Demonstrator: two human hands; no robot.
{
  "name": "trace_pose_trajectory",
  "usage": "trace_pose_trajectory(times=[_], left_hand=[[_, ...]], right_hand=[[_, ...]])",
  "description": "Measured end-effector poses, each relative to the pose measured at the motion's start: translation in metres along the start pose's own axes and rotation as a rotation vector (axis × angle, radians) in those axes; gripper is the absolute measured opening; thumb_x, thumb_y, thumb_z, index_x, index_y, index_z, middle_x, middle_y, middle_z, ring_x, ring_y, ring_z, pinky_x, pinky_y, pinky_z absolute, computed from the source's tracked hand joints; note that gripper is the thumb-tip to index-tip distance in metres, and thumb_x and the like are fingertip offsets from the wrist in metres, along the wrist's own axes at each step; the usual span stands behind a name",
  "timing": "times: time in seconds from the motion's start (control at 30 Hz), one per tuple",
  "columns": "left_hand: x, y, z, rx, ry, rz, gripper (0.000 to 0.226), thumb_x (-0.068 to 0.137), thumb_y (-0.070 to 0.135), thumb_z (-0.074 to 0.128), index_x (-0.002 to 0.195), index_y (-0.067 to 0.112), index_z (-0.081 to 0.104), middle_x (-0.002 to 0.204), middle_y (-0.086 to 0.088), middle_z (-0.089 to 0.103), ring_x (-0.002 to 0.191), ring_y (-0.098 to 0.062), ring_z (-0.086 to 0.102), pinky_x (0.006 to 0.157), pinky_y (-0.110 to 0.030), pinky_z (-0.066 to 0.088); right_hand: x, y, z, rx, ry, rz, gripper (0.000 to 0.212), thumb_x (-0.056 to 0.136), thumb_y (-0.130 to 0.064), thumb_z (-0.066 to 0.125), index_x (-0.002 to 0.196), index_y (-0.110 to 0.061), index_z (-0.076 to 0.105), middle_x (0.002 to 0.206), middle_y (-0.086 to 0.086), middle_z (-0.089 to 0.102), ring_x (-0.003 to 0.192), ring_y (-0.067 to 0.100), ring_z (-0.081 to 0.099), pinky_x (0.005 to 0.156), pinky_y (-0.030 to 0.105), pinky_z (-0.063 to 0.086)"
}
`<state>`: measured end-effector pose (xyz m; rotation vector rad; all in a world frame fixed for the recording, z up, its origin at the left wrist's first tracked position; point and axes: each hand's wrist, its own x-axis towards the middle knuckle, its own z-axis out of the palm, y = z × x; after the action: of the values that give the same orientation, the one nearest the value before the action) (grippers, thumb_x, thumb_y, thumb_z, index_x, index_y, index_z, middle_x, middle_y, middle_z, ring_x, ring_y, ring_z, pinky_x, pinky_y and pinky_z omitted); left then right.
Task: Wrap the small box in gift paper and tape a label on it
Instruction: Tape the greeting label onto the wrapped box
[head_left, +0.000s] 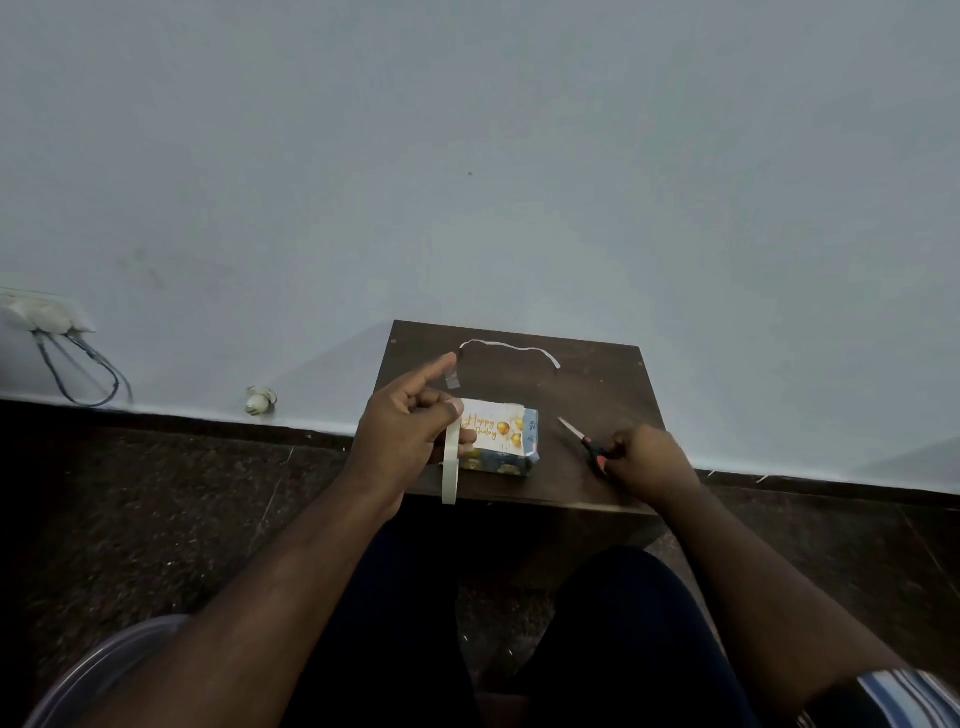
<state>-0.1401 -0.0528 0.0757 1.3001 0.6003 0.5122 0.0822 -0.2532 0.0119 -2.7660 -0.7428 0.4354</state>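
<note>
Head view: the left hand (405, 436) has its grip closed around a roll of tape (450, 465), and a short clear piece of tape (453, 378) hangs from its raised pointing finger. Just right of that grip sits the wrapped box (501, 457) on the dark tabletop (597, 384), with a birthday label (491, 428) on top. Further right, the right hand (641, 457) has its grip clamped on the scissors (584, 441), I think by the handles. Beyond both grips lies a thin paper strip (511, 349).
</note>
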Motion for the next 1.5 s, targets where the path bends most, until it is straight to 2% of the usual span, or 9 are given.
trace_pose_trajectory(times=[0.17,0.27,0.33,0.47,0.67,0.97,1.23,1.4,1.5], left_hand=[[-0.001,0.001,0.0,0.041,-0.025,-0.02,0.053,0.095,-0.002,0.061,0.138,0.029,0.06,0.094,-0.018,0.063,0.077,-0.03,0.075,0.067,-0.035,0.062],[-0.002,0.001,0.0,0.033,-0.046,-0.034,0.054,0.095,-0.002,0.062,0.139,0.029,0.059,0.096,-0.017,0.063,0.08,-0.032,0.075,0.067,-0.036,0.062],[-0.003,0.001,0.001,0.025,-0.066,-0.043,0.055,0.095,-0.001,0.062,0.138,0.032,0.059,0.096,-0.016,0.064,0.081,-0.033,0.075,0.067,-0.036,0.061],[-0.006,0.001,0.005,0.038,-0.108,-0.052,0.059,0.094,0.001,0.064,0.139,0.038,0.057,0.094,-0.012,0.066,0.083,-0.034,0.075,0.069,-0.036,0.061],[-0.009,0.001,0.007,0.077,-0.132,-0.025,0.062,0.094,0.002,0.064,0.14,0.041,0.054,0.096,-0.019,0.068,0.083,-0.039,0.074,0.077,-0.045,0.062],[-0.007,-0.001,0.006,0.135,-0.131,0.012,0.061,0.094,0.005,0.066,0.137,0.047,0.056,0.097,-0.014,0.069,0.082,-0.033,0.076,0.087,-0.054,0.059],[-0.001,-0.006,0.001,0.27,-0.094,0.086,0.062,0.092,0.007,0.067,0.132,0.053,0.057,0.091,-0.008,0.067,0.082,-0.031,0.075,0.087,-0.058,0.058],[-0.002,-0.005,0.0,0.398,-0.064,0.156,0.063,0.093,0.011,0.067,0.134,0.056,0.054,0.087,0.007,0.068,0.076,-0.02,0.073,0.081,-0.046,0.061],[-0.004,-0.004,0.002,0.314,-0.09,0.136,0.061,0.094,0.007,0.065,0.133,0.052,0.056,0.092,-0.004,0.067,0.08,-0.025,0.076,0.079,-0.042,0.062]], right_hand=[[0.003,0.008,0.015,-0.106,0.013,0.014,0.014,0.086,-0.032,0.066,0.088,-0.019,0.071,0.087,0.008,0.068,0.09,0.031,0.064,0.064,0.03,0.045],[0.001,0.002,0.011,-0.051,0.063,0.036,0.014,0.087,-0.028,0.066,0.078,-0.017,0.068,0.085,0.01,0.069,0.086,0.032,0.065,0.065,0.032,0.049],[-0.006,-0.014,0.004,0.269,0.133,0.065,0.018,0.084,-0.023,0.071,0.069,-0.02,0.063,0.073,0.003,0.069,0.074,0.025,0.068,0.066,0.036,0.055],[-0.038,-0.078,-0.012,1.109,0.045,-0.017,0.017,0.084,-0.003,0.075,0.097,-0.014,0.07,0.079,0.006,0.075,0.065,0.011,0.066,0.061,0.029,0.053],[-0.066,-0.141,-0.01,1.507,-0.204,-0.002,0.02,0.089,-0.015,0.072,0.107,-0.01,0.065,0.099,0.008,0.075,0.081,0.017,0.064,0.069,0.029,0.049],[-0.065,-0.16,-0.011,1.544,-0.155,0.056,0.024,0.084,-0.008,0.077,0.104,-0.007,0.065,0.086,0.009,0.067,0.065,0.015,0.06,0.052,0.024,0.047],[-0.058,-0.154,-0.018,1.498,-0.096,0.011,0.019,0.085,-0.003,0.073,0.1,-0.012,0.064,0.087,0.009,0.07,0.067,0.015,0.062,0.061,0.028,0.048],[-0.053,-0.145,-0.027,1.392,-0.111,-0.077,0.02,0.085,-0.002,0.072,0.101,-0.01,0.062,0.084,0.01,0.069,0.069,0.018,0.062,0.06,0.029,0.048],[-0.051,-0.14,-0.031,1.33,-0.135,-0.128,0.019,0.087,-0.001,0.071,0.102,-0.009,0.062,0.08,0.008,0.071,0.069,0.019,0.063,0.06,0.029,0.049]])
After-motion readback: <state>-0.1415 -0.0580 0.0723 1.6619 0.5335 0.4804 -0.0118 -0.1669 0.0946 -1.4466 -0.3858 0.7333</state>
